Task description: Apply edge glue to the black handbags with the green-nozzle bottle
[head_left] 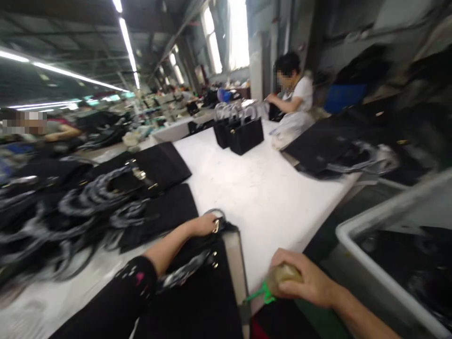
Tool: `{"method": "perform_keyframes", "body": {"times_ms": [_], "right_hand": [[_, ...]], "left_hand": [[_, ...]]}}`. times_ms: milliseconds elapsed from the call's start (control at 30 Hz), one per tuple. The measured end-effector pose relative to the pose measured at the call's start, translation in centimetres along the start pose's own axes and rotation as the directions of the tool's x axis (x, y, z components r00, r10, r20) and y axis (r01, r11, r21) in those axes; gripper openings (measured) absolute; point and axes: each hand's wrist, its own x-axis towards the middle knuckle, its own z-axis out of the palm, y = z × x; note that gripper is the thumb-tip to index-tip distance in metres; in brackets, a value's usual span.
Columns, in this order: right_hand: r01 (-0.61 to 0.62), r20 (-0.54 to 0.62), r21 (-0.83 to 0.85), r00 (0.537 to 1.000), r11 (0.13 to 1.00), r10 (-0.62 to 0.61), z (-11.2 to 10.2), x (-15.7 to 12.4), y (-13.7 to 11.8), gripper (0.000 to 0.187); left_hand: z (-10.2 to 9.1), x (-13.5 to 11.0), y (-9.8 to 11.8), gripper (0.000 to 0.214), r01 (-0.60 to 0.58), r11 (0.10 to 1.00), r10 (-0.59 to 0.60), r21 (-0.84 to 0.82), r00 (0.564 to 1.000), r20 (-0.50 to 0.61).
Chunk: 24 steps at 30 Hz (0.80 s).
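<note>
My left hand [205, 224] is closed on the top edge of a black handbag [203, 292] lying flat at the near edge of the white table [268, 197], by its wrapped handle and gold fittings. My right hand [306, 278] is closed around a small yellowish bottle [282, 275] with a green nozzle [259, 295], held just off the table's near right corner beside the bag.
Black bags with wrapped handles are piled on the left [70, 207]. Upright black bags [243, 134] stand at the far end, where a seated person [294, 101] works. More bags lie on the right [335, 150]. A grey-rimmed bin [381, 263] sits at the lower right.
</note>
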Motion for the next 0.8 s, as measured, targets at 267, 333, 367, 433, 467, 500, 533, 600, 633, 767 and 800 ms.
{"method": "perform_keyframes", "body": {"times_ms": [267, 333, 367, 433, 467, 500, 533, 600, 633, 767, 800], "right_hand": [[0.001, 0.007, -0.068, 1.000, 0.998, -0.001, -1.9, -0.1, 2.1, 0.025], [0.026, -0.065, -0.127, 0.997, 0.992, -0.034, -2.0, 0.1, 2.4, 0.025], [0.028, -0.084, -0.137, 0.996, 0.990, -0.040, -2.0, 0.2, 2.5, 0.025], [0.007, -0.033, -0.110, 0.999, 0.994, -0.011, -2.0, 0.4, 2.3, 0.024], [-0.012, 0.029, -0.081, 0.999, 0.997, 0.014, -2.1, 0.4, 2.2, 0.025], [-0.031, 0.086, -0.055, 0.996, 0.998, 0.035, -2.1, 0.4, 2.0, 0.026], [-0.047, 0.118, -0.038, 0.992, 0.998, 0.052, -2.1, 0.3, 1.8, 0.027], [-0.066, 0.082, -0.037, 0.994, 0.997, 0.069, -2.1, 0.1, 1.6, 0.029], [-0.072, 0.034, -0.047, 0.997, 0.996, 0.074, -2.1, 0.0, 1.5, 0.030], [-0.080, 0.086, -0.042, 0.993, 0.996, 0.083, -1.8, -0.9, 1.4, 0.027], [-0.061, 0.116, -0.039, 0.991, 0.997, 0.065, -1.7, -1.1, 1.4, 0.025]], "left_hand": [[1.1, -2.4, -2.1, 0.016, 0.115, 0.992, -0.109, -0.048, 0.988, 0.106], [1.0, -2.3, -1.8, 0.018, 0.102, 0.994, -0.097, -0.045, 0.990, 0.101], [1.0, -2.4, -1.8, 0.018, 0.099, 0.994, -0.095, -0.043, 0.990, 0.101], [1.0, -2.7, -1.8, 0.018, 0.097, 0.994, -0.093, -0.041, 0.990, 0.105], [1.0, -2.8, -1.8, 0.018, 0.098, 0.994, -0.093, -0.041, 0.990, 0.107], [1.0, -2.8, -1.8, 0.017, 0.099, 0.994, -0.094, -0.041, 0.990, 0.108], [1.0, -2.9, -1.8, 0.017, 0.100, 0.994, -0.095, -0.042, 0.990, 0.108], [0.9, -2.8, -1.7, 0.017, 0.102, 0.994, -0.097, -0.044, 0.990, 0.103], [0.9, -2.8, -1.7, 0.017, 0.103, 0.994, -0.098, -0.046, 0.990, 0.100], [0.9, -2.7, -1.7, 0.017, 0.101, 0.993, -0.096, -0.054, 0.991, 0.098], [0.9, -2.7, -1.7, 0.018, 0.101, 0.993, -0.095, -0.055, 0.990, 0.101]]}}
